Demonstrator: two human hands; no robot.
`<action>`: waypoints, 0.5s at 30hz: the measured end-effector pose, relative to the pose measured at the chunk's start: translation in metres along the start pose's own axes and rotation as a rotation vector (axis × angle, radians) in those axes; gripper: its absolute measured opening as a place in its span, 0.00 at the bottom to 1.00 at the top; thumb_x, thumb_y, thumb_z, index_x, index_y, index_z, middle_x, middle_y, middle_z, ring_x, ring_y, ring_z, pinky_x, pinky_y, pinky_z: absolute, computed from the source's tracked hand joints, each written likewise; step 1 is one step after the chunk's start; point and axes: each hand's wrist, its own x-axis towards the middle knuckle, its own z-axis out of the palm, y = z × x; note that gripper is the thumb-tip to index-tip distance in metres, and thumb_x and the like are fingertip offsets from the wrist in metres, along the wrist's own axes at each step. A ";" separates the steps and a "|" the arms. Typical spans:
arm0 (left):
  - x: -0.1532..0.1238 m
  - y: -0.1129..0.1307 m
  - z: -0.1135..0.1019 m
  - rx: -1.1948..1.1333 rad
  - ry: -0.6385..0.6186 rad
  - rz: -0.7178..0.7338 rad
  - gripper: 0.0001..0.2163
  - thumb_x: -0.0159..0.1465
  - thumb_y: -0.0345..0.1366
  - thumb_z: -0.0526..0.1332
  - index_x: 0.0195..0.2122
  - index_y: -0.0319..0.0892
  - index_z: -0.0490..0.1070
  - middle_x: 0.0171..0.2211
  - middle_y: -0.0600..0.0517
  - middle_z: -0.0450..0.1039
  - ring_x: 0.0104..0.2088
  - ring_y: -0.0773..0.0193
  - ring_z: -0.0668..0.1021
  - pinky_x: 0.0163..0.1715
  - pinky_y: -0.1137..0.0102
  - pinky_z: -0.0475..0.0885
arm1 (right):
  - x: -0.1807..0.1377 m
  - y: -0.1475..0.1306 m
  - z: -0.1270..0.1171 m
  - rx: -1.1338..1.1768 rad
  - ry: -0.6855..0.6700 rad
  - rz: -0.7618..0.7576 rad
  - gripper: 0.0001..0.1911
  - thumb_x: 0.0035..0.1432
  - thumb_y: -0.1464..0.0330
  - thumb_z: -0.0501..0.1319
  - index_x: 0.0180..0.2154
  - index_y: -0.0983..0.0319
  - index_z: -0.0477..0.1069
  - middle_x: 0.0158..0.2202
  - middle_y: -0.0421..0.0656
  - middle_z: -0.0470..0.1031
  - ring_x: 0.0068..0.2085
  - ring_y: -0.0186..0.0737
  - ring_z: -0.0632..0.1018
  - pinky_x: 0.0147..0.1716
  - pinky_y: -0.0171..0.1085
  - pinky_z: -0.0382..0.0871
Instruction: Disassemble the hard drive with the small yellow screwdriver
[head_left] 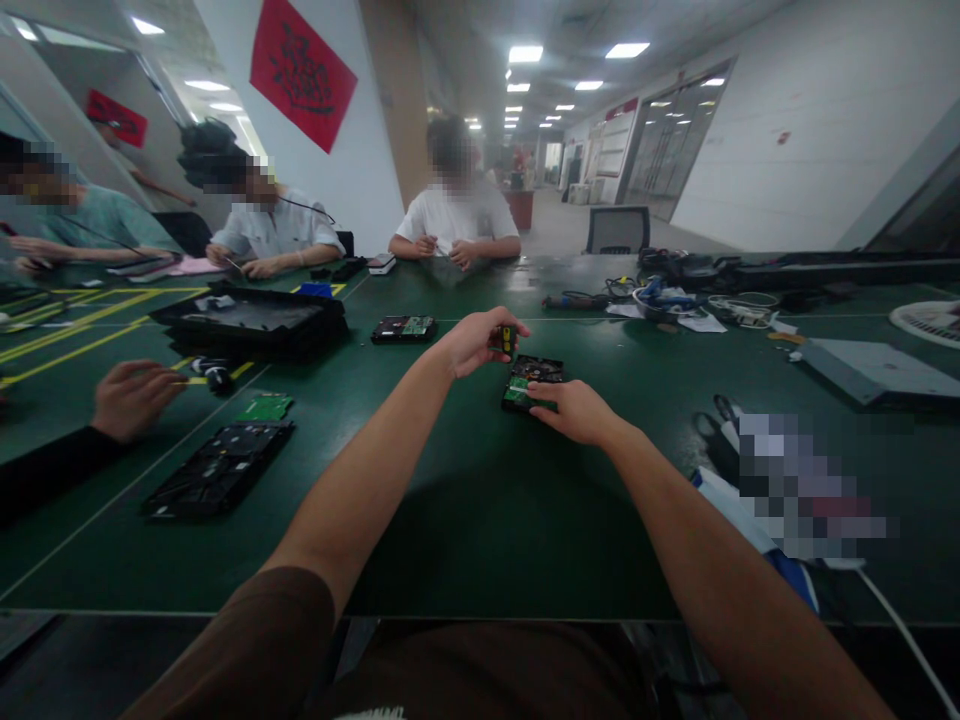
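My left hand [480, 343] is raised just above the table, its fingers closed round a small black block with yellow markings [508, 341]. Below and right of it lies an opened hard drive [536, 368], with a green circuit board [517, 391] on its near side. My right hand [576, 411] reaches in from the right. Its thumb and fingers grip the near end of the drive, at the board. Part of the drive is hidden behind these fingers.
Another hard drive [403, 328] lies further left. A black tray [251, 318] stands beyond a co-worker's hand [139, 398], a dark drive case [221, 468] and a loose green board [266, 406]. Cables [667, 302], a grey box [877, 370] and a fan [926, 320] occupy the right.
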 end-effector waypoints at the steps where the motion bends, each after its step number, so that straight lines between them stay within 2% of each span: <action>1: -0.001 0.000 0.000 -0.009 -0.025 -0.009 0.11 0.62 0.41 0.63 0.36 0.37 0.79 0.31 0.46 0.76 0.32 0.63 0.78 0.27 0.72 0.72 | 0.000 0.000 0.000 0.001 -0.001 -0.002 0.19 0.67 0.61 0.65 0.58 0.49 0.78 0.61 0.39 0.78 0.60 0.49 0.80 0.63 0.46 0.73; 4: -0.002 0.000 0.003 -0.054 -0.061 -0.030 0.11 0.62 0.41 0.63 0.38 0.38 0.76 0.33 0.45 0.78 0.33 0.61 0.80 0.28 0.71 0.73 | 0.000 -0.001 -0.001 0.001 -0.003 -0.003 0.19 0.66 0.62 0.65 0.58 0.49 0.79 0.60 0.39 0.79 0.59 0.50 0.80 0.62 0.47 0.73; 7: -0.001 0.000 0.006 -0.072 -0.020 -0.007 0.08 0.62 0.40 0.63 0.35 0.39 0.73 0.33 0.44 0.79 0.34 0.60 0.81 0.30 0.69 0.75 | 0.000 -0.001 -0.001 -0.002 -0.001 0.005 0.19 0.66 0.62 0.66 0.57 0.49 0.79 0.60 0.39 0.79 0.59 0.50 0.81 0.62 0.47 0.74; 12: 0.002 0.001 0.003 0.035 0.048 0.046 0.09 0.61 0.38 0.62 0.33 0.37 0.77 0.32 0.44 0.77 0.32 0.63 0.78 0.26 0.72 0.72 | 0.000 -0.001 -0.001 0.006 0.005 -0.008 0.19 0.66 0.62 0.65 0.57 0.50 0.79 0.61 0.39 0.78 0.60 0.49 0.80 0.62 0.47 0.73; 15: 0.001 0.002 0.002 0.042 0.012 0.039 0.11 0.62 0.39 0.62 0.36 0.37 0.79 0.32 0.44 0.77 0.32 0.62 0.78 0.28 0.72 0.72 | 0.000 0.000 -0.001 0.004 0.004 -0.015 0.19 0.67 0.62 0.65 0.57 0.50 0.79 0.61 0.39 0.78 0.60 0.49 0.80 0.62 0.47 0.73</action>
